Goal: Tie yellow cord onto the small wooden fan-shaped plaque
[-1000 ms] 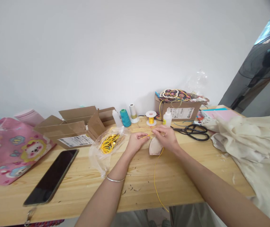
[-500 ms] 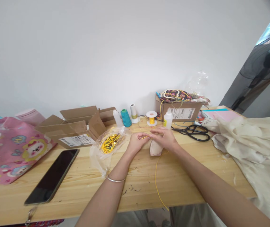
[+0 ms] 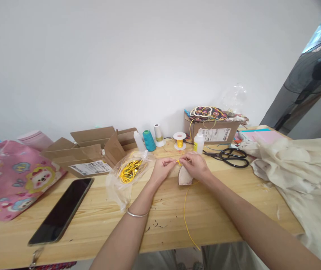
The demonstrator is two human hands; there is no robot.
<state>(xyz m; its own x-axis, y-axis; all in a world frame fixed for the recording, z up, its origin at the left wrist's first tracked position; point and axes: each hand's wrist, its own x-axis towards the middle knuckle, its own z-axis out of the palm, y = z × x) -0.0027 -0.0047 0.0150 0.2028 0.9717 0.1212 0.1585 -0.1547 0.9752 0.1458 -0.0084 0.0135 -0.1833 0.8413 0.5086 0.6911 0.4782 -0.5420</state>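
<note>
My left hand (image 3: 162,168) pinches a yellow cord (image 3: 186,221) near a small loop or knot at the fingertips. Close beside it, my right hand (image 3: 196,165) is also closed at the same spot, its fingertips on the cord. A small pale fabric piece with a dark stitched edge (image 3: 185,177) hangs below the right fingers, and it seems joined to the cord. From there one end of the cord runs down across the table to the front edge. The exact shape of the knot is too small to make out.
Behind my hands stand a yellow cord spool (image 3: 179,141), a glue bottle (image 3: 198,142) and a teal thread cone (image 3: 149,141). Black scissors (image 3: 230,157) and cream cloth (image 3: 303,172) lie right. Left are bagged yellow cord (image 3: 131,170), an open carton (image 3: 78,155) and a phone (image 3: 62,210).
My right fingers have curled in from a more stretched position to pinch at the cord. The yellow strand between the hands has drawn into a small bunch. The left hand has barely moved.
</note>
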